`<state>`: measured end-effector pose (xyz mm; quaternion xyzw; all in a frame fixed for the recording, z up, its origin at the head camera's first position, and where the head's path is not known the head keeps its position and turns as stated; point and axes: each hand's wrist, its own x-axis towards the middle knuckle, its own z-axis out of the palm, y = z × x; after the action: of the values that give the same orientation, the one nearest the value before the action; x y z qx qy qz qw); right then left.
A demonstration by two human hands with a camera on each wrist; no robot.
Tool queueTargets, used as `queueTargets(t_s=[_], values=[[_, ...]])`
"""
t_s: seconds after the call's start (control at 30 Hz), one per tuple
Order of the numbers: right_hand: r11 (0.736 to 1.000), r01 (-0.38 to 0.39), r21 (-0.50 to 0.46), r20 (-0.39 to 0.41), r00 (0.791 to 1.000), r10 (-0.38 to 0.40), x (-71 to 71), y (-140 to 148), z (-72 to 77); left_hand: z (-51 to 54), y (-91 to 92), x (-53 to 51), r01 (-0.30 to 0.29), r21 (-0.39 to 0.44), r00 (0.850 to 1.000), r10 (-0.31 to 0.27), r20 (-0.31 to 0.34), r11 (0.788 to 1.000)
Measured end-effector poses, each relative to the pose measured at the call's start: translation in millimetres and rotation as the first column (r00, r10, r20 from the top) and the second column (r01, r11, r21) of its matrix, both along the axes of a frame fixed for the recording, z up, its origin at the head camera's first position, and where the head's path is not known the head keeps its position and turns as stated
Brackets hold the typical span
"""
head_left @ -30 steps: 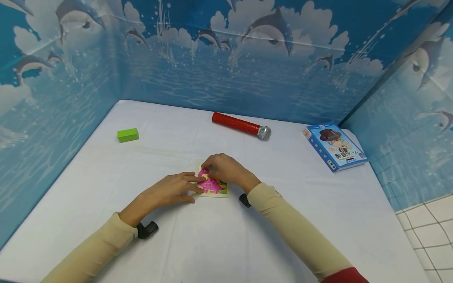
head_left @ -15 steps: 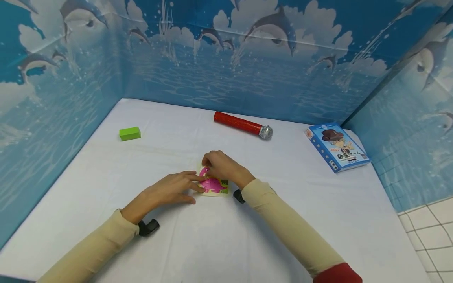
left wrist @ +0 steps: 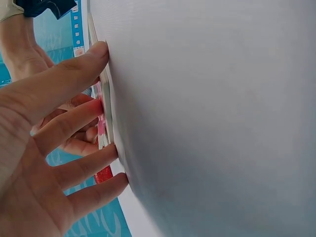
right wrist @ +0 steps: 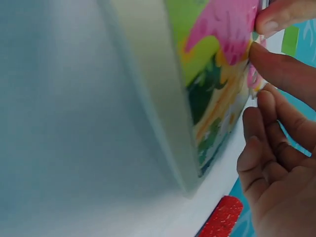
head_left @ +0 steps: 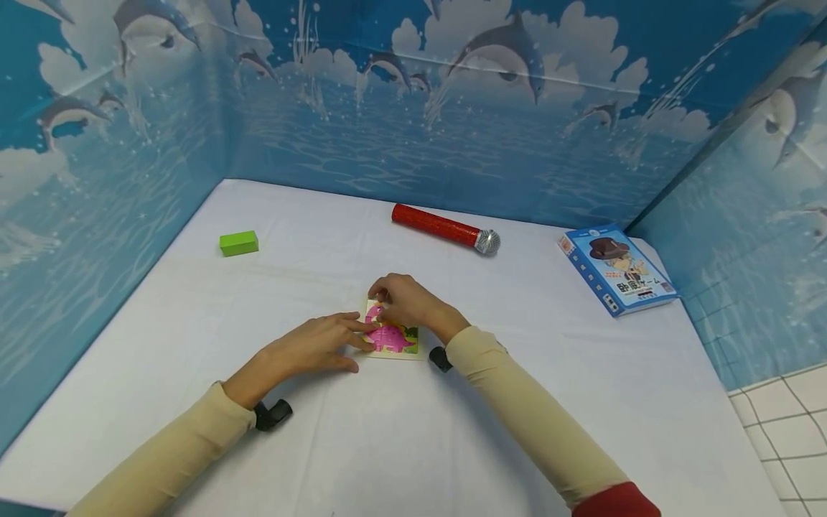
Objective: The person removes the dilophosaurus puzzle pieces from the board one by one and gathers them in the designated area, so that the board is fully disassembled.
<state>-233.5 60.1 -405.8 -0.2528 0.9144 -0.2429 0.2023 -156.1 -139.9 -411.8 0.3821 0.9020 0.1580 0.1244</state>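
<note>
Fingers of the left hand [head_left: 316,345] are spread, two tips touching the left side of the dinosaur puzzle [head_left: 397,339], which lies flat near the middle of the white table [head_left: 362,445]. The right hand [head_left: 410,299] bends over the puzzle's far left corner, fingers curled, thumb and fingertip pinching there (whether on a loose piece, I cannot tell). Together the hands cover part of the picture; its pink body and near edge show. Beyond lies a red microphone [head_left: 436,225], with a green block [head_left: 239,243] far left and a blue box [head_left: 620,269] far right, all well apart from the hands. Dolphin-print curtain [head_left: 388,158] rises along the table's back and side edges.
</note>
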Motion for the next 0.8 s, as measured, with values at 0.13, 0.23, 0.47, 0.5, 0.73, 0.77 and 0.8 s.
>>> queueTargets(t_s=[0.13, 0.23, 0.47, 0.5, 0.73, 0.77, 0.8], values=[[1.000, -0.011, -0.027, -0.031, 0.999, 0.010, -0.3, 4, -3.3, 0.7, 1.2, 0.7, 0.000, -0.001, 1.000, 0.000, 0.004, 1.000], [0.998, -0.014, -0.061, -0.042, 0.999, 0.011, 0.5, 6, -5.0, 1.0, 1.7, 1.0, 0.003, 0.003, 1.000, -0.003, 0.004, 1.000], [0.991, -0.017, -0.131, -0.092, 0.996, 0.004, 4.8, 11, -7.0, 1.2, 2.4, 1.2, 0.012, 0.011, 1.000, -0.012, 0.000, 1.000], [0.990, -0.012, -0.143, -0.102, 0.995, -0.003, 5.2, 12, -7.2, 1.1, 2.5, 1.1, 0.011, 0.011, 1.000, -0.011, 0.000, 1.000], [0.959, 0.000, -0.283, -0.132, 0.990, -0.039, 5.8, 22, -4.9, 1.5, 4.2, 1.4, -0.003, 0.005, 1.000, 0.003, 0.017, 1.000], [0.954, 0.004, -0.299, -0.130, 0.990, -0.045, 5.5, 25, -4.3, 1.5, 4.5, 1.4, -0.005, 0.002, 1.000, 0.005, 0.020, 1.000], [0.950, 0.012, -0.311, -0.127, 0.990, -0.055, 5.1, 29, -3.3, 1.5, 4.8, 1.5, -0.007, 0.000, 1.000, 0.007, 0.024, 1.000]])
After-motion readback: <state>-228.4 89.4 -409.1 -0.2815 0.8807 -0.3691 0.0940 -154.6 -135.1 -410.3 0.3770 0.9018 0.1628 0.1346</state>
